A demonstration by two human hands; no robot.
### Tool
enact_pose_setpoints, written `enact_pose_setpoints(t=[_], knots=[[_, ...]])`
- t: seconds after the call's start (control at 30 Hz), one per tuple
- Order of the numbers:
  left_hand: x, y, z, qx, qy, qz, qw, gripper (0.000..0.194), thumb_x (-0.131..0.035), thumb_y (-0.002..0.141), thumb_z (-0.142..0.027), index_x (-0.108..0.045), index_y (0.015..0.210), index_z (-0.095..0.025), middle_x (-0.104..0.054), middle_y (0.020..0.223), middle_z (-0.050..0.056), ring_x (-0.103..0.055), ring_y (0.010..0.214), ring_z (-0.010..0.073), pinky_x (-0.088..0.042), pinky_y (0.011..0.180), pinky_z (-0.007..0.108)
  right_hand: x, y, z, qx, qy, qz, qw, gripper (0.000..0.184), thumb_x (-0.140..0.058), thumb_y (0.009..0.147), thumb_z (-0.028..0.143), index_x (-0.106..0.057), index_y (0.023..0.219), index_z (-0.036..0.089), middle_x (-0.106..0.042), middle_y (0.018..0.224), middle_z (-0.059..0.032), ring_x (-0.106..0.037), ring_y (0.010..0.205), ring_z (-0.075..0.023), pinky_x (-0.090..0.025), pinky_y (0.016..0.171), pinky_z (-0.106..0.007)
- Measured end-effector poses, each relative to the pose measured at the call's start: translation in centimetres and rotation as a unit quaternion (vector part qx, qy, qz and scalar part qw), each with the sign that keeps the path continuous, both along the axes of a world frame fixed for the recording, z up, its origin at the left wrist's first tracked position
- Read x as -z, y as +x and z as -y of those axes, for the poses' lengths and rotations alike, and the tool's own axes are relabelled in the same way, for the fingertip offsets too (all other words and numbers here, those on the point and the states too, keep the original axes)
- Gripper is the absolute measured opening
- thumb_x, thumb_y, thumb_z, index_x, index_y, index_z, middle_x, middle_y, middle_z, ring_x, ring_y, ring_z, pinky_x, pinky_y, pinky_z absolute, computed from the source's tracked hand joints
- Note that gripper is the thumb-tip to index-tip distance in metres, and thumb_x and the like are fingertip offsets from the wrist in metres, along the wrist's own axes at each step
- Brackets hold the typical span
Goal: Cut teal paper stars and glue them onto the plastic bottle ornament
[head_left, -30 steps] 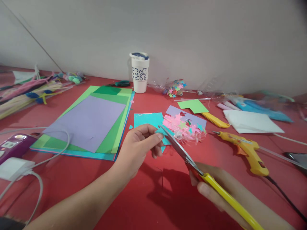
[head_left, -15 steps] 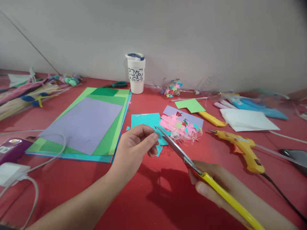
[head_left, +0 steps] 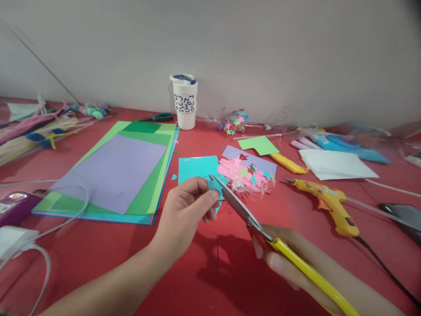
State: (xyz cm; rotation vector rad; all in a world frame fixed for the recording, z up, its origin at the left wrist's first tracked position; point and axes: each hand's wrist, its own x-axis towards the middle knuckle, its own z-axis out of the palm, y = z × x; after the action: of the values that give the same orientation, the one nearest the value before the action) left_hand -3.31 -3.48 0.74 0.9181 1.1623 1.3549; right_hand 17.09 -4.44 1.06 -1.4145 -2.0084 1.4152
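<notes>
Between the thumb and fingers of my left hand (head_left: 187, 213) is a small piece of blue paper (head_left: 215, 188). My right hand (head_left: 283, 256) is wrapped round the yellow handle of a pair of scissors (head_left: 241, 208). Their blades point up and left, a little apart at the tips, right by the paper's upper edge. Beyond my fingers a larger blue sheet (head_left: 195, 169) lies flat on the red table (head_left: 237, 289). Beside that sheet, foil stars (head_left: 246, 171) in pink, green and red lie in a heap with clear plastic, partly over a purple sheet (head_left: 230, 152).
Stacked coloured paper (head_left: 115, 175) lies at left, near a white charger (head_left: 16, 241). A white cup (head_left: 186, 103) stands at the back by green-handled pliers (head_left: 162, 116). To the right are a yellow glue gun (head_left: 329, 199), a yellow cutter (head_left: 289, 163) and white paper (head_left: 337, 164).
The scissors' tips have parted slightly and sit just above the paper piece in my left hand. Both hands have shifted only a little; the whole view has drifted slightly.
</notes>
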Motion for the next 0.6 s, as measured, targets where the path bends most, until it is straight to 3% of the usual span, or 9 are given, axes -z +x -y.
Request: enact_pose_setpoints(t=[0.27, 0.6], knots=[[-0.03, -0.1, 0.16, 0.031, -0.023, 0.074, 0.996, 0.019, -0.063, 0.075, -0.021, -0.051, 0.061, -0.018, -0.057, 0.055, -0.004, -0.051, 0.045, 0.0057, -0.039, 0.046, 0.018, -0.42, -0.18, -0.16, -0.016, -0.049, -0.04, 0.998, 0.059, -0.041, 0.076, 0.081, -0.037, 0.067, 0.023, -0.032, 0.06, 0.0062, -0.034, 0.045, -0.0091, -0.031, 0.042, -0.022], [0.02, 0.27, 0.25, 0.009, -0.014, 0.069, 0.997, 0.019, -0.063, 0.076, -0.022, -0.049, 0.063, -0.019, -0.057, 0.056, -0.005, -0.052, 0.045, 0.0059, -0.039, 0.047, 0.018, -0.1, -0.62, 0.53, 0.011, -0.021, -0.024, 0.999, 0.059, -0.037, 0.079, 0.079, -0.042, 0.067, 0.022, -0.036, 0.054, 0.0064, -0.031, 0.043, -0.0093, -0.027, 0.04, -0.023]])
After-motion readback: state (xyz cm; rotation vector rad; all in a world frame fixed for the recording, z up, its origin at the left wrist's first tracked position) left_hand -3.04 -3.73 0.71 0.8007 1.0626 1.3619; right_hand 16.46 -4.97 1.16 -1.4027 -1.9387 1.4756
